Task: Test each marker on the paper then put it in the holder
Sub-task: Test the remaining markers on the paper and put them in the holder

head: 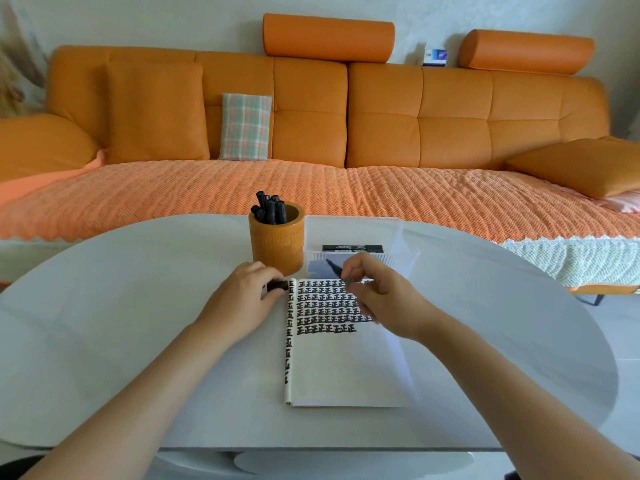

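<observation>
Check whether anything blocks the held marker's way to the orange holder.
Nothing visible does: the black marker in the right hand hovers just right of the cylindrical orange holder; the left hand holds a black cap.

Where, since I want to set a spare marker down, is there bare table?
Bare table lies wide to the left of the marker holder and left hand, and again right of the paper past the right hand. The paper's lower half is blank too. It is crowded at the middle back, where holder, clear tray and both hands meet.
</observation>
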`<move>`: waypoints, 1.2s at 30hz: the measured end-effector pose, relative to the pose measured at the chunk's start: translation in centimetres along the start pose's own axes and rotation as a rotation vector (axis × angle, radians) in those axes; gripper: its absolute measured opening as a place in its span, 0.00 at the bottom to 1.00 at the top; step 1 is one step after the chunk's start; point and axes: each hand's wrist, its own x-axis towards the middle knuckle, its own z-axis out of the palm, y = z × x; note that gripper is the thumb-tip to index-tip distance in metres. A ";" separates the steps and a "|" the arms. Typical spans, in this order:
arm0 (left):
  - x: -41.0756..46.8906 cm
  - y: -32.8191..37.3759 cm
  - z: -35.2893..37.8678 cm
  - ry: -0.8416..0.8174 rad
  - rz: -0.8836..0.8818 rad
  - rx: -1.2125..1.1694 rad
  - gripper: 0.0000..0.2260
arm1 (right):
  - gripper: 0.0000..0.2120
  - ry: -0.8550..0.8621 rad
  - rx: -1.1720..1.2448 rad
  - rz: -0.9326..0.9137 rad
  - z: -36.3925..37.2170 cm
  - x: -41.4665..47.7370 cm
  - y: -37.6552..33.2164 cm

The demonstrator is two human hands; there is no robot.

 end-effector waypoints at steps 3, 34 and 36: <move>0.2 1.0 -0.5 0.061 0.057 -0.072 0.07 | 0.14 0.055 -0.214 -0.016 0.2 0.3 0.3; -0.4 3.4 -0.9 -0.039 0.301 -0.183 0.07 | 0.07 0.146 -0.543 -0.314 2.5 -0.2 -0.2; -0.4 3.5 -1.0 -0.029 0.330 -0.159 0.05 | 0.06 0.122 -0.494 -0.267 2.9 -0.3 -0.3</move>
